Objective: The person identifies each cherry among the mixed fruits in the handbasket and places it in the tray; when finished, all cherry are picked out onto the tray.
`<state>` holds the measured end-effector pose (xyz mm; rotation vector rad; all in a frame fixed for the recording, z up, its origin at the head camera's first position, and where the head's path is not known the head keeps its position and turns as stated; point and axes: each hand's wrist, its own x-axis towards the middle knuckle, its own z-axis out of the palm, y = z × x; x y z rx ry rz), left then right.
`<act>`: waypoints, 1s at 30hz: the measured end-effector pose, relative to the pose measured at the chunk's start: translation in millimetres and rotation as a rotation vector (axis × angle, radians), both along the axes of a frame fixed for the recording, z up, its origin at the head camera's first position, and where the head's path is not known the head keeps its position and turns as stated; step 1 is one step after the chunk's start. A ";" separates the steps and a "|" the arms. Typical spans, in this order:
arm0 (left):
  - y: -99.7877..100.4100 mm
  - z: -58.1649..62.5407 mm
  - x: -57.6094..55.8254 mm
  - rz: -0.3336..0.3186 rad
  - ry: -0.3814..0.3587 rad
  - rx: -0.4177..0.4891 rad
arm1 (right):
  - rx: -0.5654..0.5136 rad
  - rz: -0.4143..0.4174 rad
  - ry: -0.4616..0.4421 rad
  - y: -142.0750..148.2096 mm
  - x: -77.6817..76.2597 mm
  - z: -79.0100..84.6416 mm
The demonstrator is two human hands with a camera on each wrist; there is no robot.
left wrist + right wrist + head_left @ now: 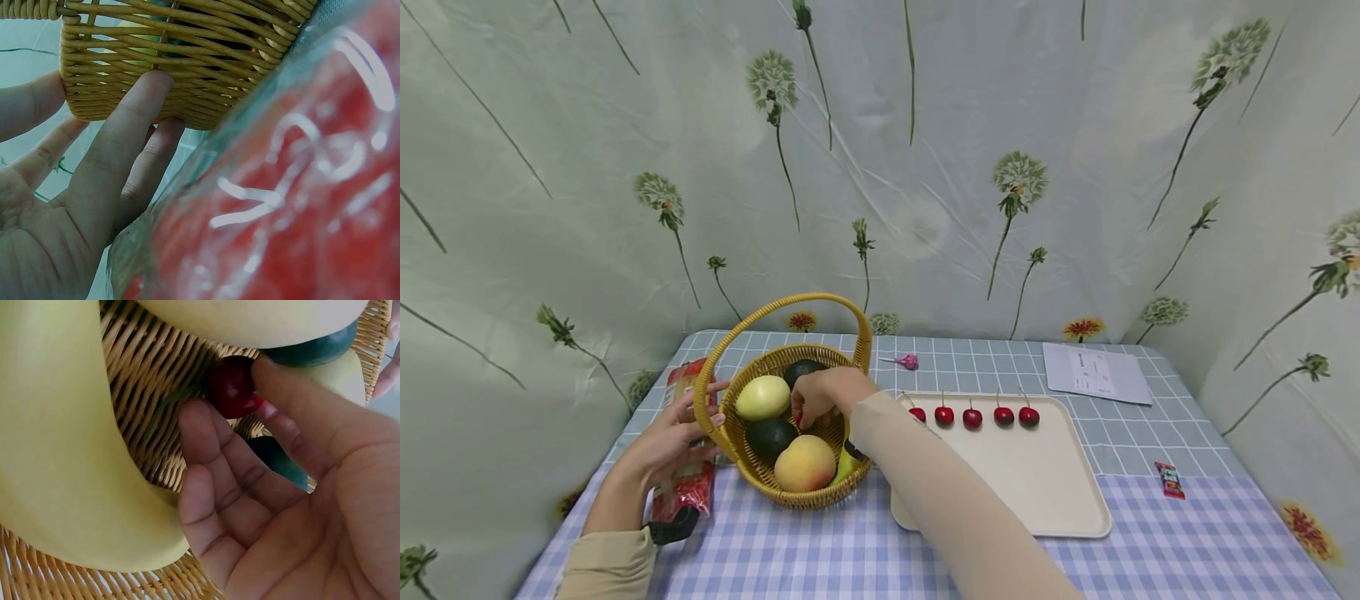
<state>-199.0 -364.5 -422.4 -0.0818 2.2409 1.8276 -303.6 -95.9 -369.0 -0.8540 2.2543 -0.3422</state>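
Inside the yellow wicker basket (805, 500) with a tall handle, my right hand (827, 396) pinches a dark red cherry (232, 386) between thumb and fingers. Its green stem points toward the basket's weave. Around that hand lie a peach (805, 464), two dark green fruits like avocados (770, 440), a pale yellow-green fruit (763, 397) and a curved yellow banana (62, 456). My left hand (666, 442) touches the basket's left outer side with extended fingers (119, 140), beside the handle's foot. A glossy red plastic package (281, 206) lies under and beside that hand.
A cream tray (1000, 500) holds a row of several cherries (972, 418), partly covered by my right sleeve. Behind it are a pink lollipop (910, 362) and a white labelled packet (1097, 372). A small red packet (1170, 481) lies to the right on the checked cloth.
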 end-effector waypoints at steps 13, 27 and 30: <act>1.5 0.2 -2.3 -0.002 0.002 0.001 | -0.011 0.005 0.002 4.0 0.7 3.0; 0.5 -2.8 -2.2 0.000 -0.003 -0.003 | -0.080 0.091 0.185 22.5 -0.1 15.7; 0.1 -3.2 -1.9 -0.001 -0.003 -0.005 | -0.115 0.104 0.223 31.0 -0.9 19.6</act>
